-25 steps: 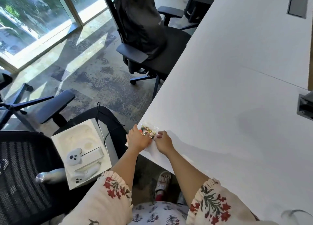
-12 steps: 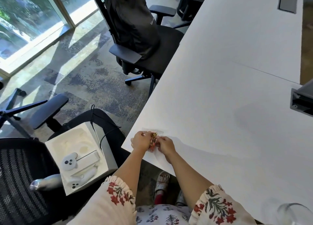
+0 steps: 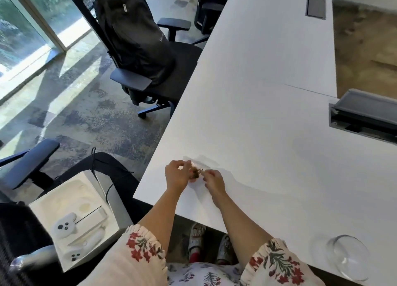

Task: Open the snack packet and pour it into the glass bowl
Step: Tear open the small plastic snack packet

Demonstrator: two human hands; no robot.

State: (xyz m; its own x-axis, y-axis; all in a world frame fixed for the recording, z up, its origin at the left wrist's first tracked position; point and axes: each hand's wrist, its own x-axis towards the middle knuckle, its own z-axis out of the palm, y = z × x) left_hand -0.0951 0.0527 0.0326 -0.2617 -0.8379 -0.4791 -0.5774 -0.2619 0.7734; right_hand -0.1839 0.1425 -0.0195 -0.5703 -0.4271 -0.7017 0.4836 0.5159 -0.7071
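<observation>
A small clear snack packet (image 3: 196, 172) with brownish pieces inside is held just above the near left part of the white table (image 3: 257, 92). My left hand (image 3: 177, 175) pinches its left side and my right hand (image 3: 212, 180) pinches its right side, close together. Most of the packet is hidden between the fingers. The empty glass bowl (image 3: 349, 256) stands on the table at the near right edge, well to the right of both hands.
A black office chair (image 3: 150, 70) with a backpack stands left of the table. A white box (image 3: 75, 221) with controllers rests on another chair at lower left. A raised grey cable hatch (image 3: 363, 113) sits at the table's right.
The view has shifted down and right, bringing the glass bowl fully into sight. Both hands keep gripping the packet and have drawn slightly apart at its top.
</observation>
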